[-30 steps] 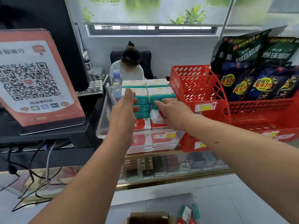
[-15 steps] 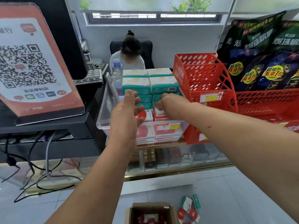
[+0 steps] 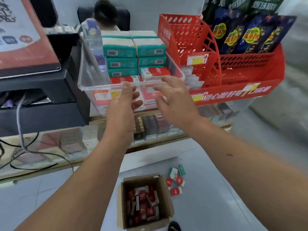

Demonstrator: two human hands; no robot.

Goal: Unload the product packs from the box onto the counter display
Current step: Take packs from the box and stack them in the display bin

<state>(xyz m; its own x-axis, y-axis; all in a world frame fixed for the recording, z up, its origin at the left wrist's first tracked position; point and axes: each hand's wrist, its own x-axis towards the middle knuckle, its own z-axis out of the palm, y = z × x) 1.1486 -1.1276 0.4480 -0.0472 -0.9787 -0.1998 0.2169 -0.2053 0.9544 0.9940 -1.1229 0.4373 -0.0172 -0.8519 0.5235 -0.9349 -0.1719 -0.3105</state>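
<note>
Both arms outstretched, left hand [image 3: 122,104] and right hand [image 3: 173,99] empty, fingers seemingly relaxed

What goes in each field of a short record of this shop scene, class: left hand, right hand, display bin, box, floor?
Left: left hand open, holding nothing, in front of the clear plastic display bin
Right: right hand open, empty, fingers spread near the bin's front rim
Display bin: stacked teal packs at the back, red-and-white packs in front
Box: brown cardboard box open on the floor, red packs inside
Floor: a few loose packs right of the box
</note>
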